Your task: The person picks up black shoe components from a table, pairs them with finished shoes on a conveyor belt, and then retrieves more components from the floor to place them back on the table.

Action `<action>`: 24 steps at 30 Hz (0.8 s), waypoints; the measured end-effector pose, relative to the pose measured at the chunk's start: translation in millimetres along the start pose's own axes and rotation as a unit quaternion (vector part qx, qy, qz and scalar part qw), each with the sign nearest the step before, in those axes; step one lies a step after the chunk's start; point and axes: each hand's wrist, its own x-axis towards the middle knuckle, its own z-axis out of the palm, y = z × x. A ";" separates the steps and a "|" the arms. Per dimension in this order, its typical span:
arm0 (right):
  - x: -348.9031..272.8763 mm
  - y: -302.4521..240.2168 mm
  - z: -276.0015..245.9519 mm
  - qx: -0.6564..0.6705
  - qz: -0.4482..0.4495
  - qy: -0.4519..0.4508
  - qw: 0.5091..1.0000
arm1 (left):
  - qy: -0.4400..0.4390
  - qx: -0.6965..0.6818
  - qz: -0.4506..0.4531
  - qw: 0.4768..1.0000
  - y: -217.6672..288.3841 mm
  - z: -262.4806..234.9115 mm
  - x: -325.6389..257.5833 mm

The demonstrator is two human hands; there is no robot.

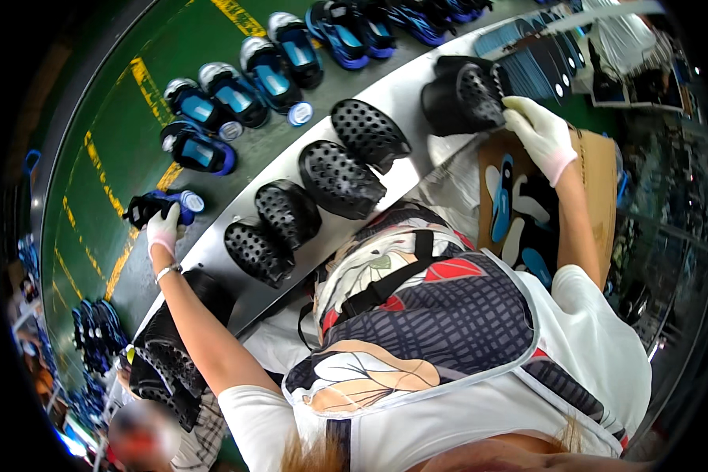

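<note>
My left hand (164, 228), in a white glove, reaches out to the left with its fingers closed on a black and blue sports shoe (143, 209) on the green conveyor. My right hand (540, 138), also gloved, is at the right end of the white ledge. Its fingertips pinch the edge of a stack of black perforated shells (466, 96), shaped like shoe toes. Between my hands lie several single shells of the same kind, such as a large one (340, 179) and a smaller one (258, 250) closer to the left.
Several sports shoes (233, 94) with light blue insoles line the conveyor (94, 204). A cardboard box (594, 177) of insoles stands at my right, and insole stacks (531, 59) lie beyond it. More black shells (165, 350) sit at lower left, near another person (200, 433).
</note>
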 end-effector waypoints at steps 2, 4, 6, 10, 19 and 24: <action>-2.9 1.4 3.9 -0.014 0.013 -0.019 1.000 | -0.002 0.051 -0.005 0.999 -1.9 -6.4 -4.8; -6.5 13.5 14.7 0.010 0.015 -0.011 1.000 | 0.033 0.183 0.082 0.979 5.8 -1.7 -1.9; -7.9 9.4 28.5 -0.010 -0.032 -0.026 0.999 | 0.078 0.263 0.111 0.955 31.6 2.5 -16.6; 7.2 -71.7 68.0 0.025 -0.155 -0.117 0.981 | 0.085 0.271 0.111 0.952 43.1 16.4 -29.0; 49.4 -289.1 264.5 -0.064 -0.475 -0.303 0.824 | 0.235 0.115 0.133 0.956 26.5 80.5 -45.1; 66.9 -373.9 366.9 -0.098 -0.481 -0.283 0.824 | 0.310 0.021 0.114 0.944 21.5 89.2 -57.3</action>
